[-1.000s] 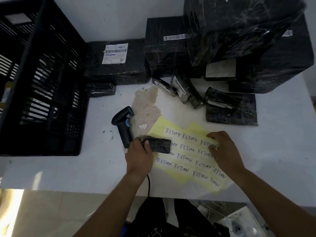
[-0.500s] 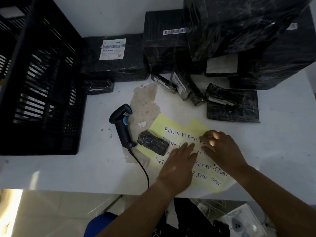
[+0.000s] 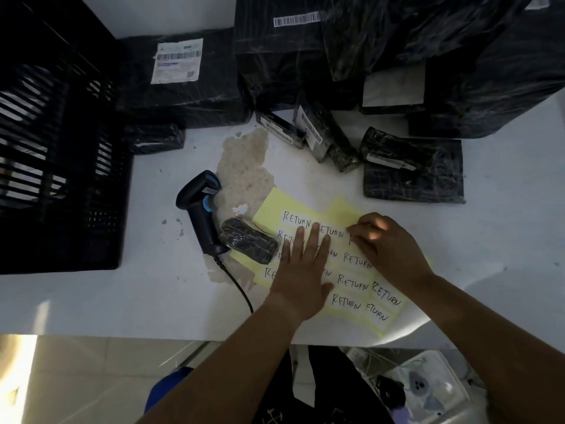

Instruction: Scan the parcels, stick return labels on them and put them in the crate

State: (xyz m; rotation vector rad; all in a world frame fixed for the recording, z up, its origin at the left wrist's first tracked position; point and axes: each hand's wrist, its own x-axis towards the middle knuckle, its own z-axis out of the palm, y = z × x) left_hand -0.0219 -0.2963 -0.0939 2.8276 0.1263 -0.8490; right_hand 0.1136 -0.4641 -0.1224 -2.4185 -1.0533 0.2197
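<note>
A yellow sheet of white "RETURN" labels lies on the white table near its front edge. My left hand lies flat on the sheet, fingers spread, holding nothing. My right hand rests on the sheet's upper right, fingertips curled at a label's edge. A small black wrapped parcel lies on the sheet's left corner, beside the black and blue barcode scanner. The black slatted crate stands at the left.
Large black wrapped parcels are piled along the back. One flat parcel carries a white shipping label. Small parcels lie in front of the pile, and another small one by the crate. The scanner cable runs off the front edge.
My left hand let go of the small parcel, leaving it on the sheet's corner, and moved right to lie flat on the labels. My right hand stayed on the sheet.
</note>
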